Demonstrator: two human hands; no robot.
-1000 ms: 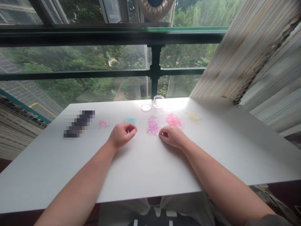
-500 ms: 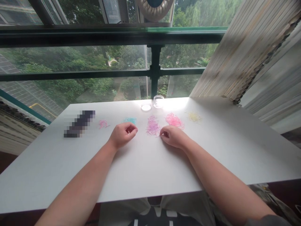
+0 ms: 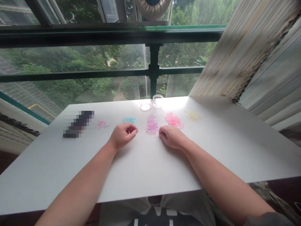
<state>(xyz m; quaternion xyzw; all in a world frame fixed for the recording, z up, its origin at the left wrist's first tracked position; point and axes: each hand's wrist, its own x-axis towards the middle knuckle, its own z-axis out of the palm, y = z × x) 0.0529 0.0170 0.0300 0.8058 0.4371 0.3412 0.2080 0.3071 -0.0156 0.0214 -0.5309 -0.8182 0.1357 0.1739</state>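
Observation:
My left hand (image 3: pixel 124 135) rests on the white table (image 3: pixel 141 169) with curled fingers and the thumb brought to them. Just behind it lies a small heap of blue rubber bands (image 3: pixel 129 120). My right hand (image 3: pixel 172 136) is also closed, its fingertips pinched together at the right edge of a pile of purple rubber bands (image 3: pixel 152 125). Whatever either hand may hold is too small or hidden to tell. Beyond my right hand is a pile of bright pink rubber bands (image 3: pixel 173 120), partly covered by the hand.
Yellow rubber bands (image 3: pixel 193 115) lie on the right, a few pink ones (image 3: pixel 102 124) on the left. At the back stand a clear round container (image 3: pixel 157 101) and a clear lid (image 3: pixel 145 107). A blurred-out dark object (image 3: pixel 78 124) lies far left. A curtain (image 3: pixel 218 53) hangs at right.
The fingertips of my right hand have drawn closer together beside the purple pile. My left hand keeps its place. The whole view has shifted slightly.

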